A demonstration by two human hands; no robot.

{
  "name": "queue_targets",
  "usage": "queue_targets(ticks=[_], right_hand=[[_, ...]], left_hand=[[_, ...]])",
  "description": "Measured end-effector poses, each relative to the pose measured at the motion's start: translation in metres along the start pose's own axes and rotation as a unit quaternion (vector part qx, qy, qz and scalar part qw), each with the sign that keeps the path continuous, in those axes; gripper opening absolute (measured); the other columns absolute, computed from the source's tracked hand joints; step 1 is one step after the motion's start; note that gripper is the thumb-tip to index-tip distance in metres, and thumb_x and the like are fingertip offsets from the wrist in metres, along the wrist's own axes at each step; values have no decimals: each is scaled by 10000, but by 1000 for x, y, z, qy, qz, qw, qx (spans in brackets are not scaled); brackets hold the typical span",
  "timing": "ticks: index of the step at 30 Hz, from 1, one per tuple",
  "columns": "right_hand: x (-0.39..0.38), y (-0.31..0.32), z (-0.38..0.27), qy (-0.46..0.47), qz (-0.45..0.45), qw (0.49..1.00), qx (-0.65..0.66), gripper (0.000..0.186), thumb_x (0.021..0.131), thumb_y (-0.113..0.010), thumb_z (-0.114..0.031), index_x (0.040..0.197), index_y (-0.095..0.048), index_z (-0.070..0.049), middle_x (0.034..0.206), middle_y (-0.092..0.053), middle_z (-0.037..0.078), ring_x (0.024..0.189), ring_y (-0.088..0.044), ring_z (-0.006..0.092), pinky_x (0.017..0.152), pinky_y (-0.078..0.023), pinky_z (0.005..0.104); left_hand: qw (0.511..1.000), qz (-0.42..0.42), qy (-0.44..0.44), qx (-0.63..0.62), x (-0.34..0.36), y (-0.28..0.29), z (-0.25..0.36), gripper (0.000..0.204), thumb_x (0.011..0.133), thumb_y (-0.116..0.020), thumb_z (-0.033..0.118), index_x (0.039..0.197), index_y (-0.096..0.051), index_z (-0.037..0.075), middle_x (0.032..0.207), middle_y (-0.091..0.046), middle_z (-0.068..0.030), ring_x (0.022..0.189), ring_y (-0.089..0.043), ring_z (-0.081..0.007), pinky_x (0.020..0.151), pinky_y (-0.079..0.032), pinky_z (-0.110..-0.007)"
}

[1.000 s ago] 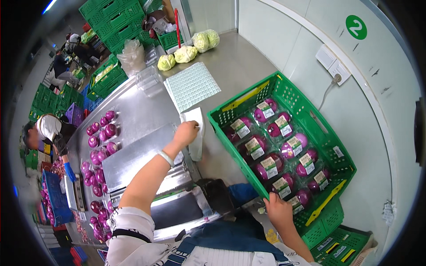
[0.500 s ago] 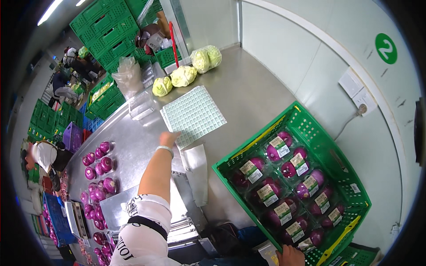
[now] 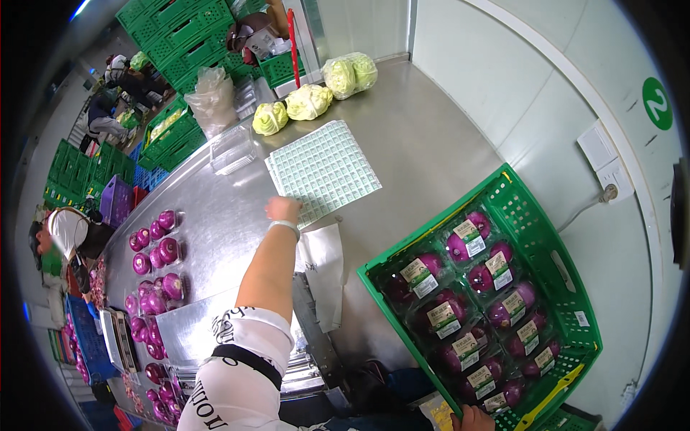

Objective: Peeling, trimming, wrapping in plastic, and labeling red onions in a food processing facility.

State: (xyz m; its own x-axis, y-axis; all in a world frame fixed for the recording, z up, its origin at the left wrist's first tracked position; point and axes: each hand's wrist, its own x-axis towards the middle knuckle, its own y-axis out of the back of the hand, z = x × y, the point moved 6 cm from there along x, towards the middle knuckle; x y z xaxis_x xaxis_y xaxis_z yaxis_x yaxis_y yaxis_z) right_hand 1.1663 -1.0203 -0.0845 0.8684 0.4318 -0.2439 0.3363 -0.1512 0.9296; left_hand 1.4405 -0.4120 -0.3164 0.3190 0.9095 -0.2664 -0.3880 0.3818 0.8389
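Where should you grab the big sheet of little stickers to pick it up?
Take the sticker sheet by its near edge, coming from the person's side, where the left hand already touches it. It lies flat on the steel table, thin and floppy, so pinch a corner and peel upward, I think.

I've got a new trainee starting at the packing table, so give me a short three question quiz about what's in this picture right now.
1. True or false: the left hand is at the near edge of the sheet of labels.
2. Multiple choice: what fills the green crate? A) loose pale cabbages B) wrapped purple cabbages with labels C) empty trays
3. Short answer: where does the right hand rest?

Key
1. True. The hand reaches across the steel table to the sheet's near edge.
2. B. The wrapped purple cabbages lie in rows; the pale cabbages sit at the far end of the table.
3. On the near corner of the green crate.
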Motion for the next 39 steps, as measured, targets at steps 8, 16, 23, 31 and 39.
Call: queue_targets(ticks=[8, 16, 23, 31, 39], right_hand=[[2, 5, -3, -11, 2, 1000, -15, 255, 869, -587, -211, 1003, -534, -1, 779, -563, 139, 645, -585, 314, 548, -485, 405], [0, 1, 0, 9, 5, 1000, -13, 258, 882, -573, -225, 1010, -545, -3, 804, -579, 138, 663, -599, 309, 556, -493, 395], [2, 0, -1, -38, -41, 998, -2, 258, 899, -547, -228, 1028, -552, -4, 835, -597, 150, 693, -613, 322, 585, -500, 411], [1, 2, 0, -40, -8, 999, 18, 268, 896, -536, -224, 1070, -542, -20, 830, -621, 178, 690, -619, 347, 593, -503, 434], [1, -3, 2, -53, -15, 998, 6, 276, 879, -542, -223, 1073, -529, -27, 820, -623, 189, 663, -610, 368, 570, -493, 455]], left_hand=[[994, -99, 24, -44, -39, 3, 29, 539, 655, -783, 144, 1113, -548, -15, 1139, -592, -191, 1011, -600, -328, 884, -486, -386], [986, 0, -74, -149, -24, 22, 42, 425, 719, -658, 83, 1107, -491, 31, 998, -633, -201, 966, -611, -352, 797, -479, -390], [876, 113, -464, -71, -127, 141, 112, 303, 786, -572, 19, 1071, -537, 116, 868, -630, -148, 791, -618, -332, 665, -484, -401], [518, 100, -831, 178, -215, 157, 68, 234, 726, -574, 88, 958, -549, 98, 837, -586, 0, 778, -597, -169, 599, -518, -282], [535, 2, -790, 300, -177, 117, 42, 137, 746, -557, 92, 881, -552, 68, 746, -557, -40, 693, -604, -199, 574, -505, -319]])
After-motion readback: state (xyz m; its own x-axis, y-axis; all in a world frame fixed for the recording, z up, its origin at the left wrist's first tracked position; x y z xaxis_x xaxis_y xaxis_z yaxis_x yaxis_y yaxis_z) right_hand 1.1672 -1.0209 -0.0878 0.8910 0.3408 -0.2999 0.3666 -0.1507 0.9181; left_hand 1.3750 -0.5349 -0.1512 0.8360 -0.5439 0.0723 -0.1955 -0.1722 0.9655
